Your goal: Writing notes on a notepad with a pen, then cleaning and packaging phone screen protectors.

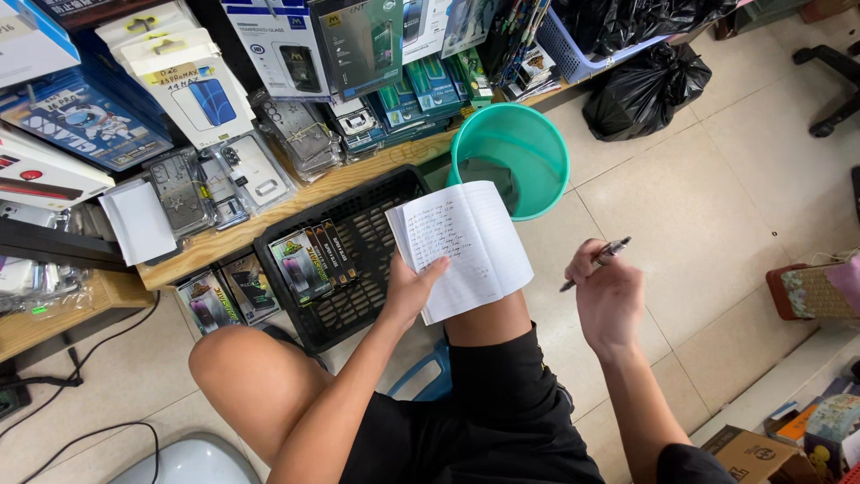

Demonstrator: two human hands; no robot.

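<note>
Left hand [410, 291] pins the open notebook [461, 246] flat on the knee; right hand [607, 296], beside it, grips a pen [595, 263] lifted off the page.

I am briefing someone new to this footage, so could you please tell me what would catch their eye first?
An open lined paper notebook rests on the person's knee at centre, steadied by the left hand, while the right hand holds a dark pen beside it. Just behind stands a round teal plastic bucket.
</note>
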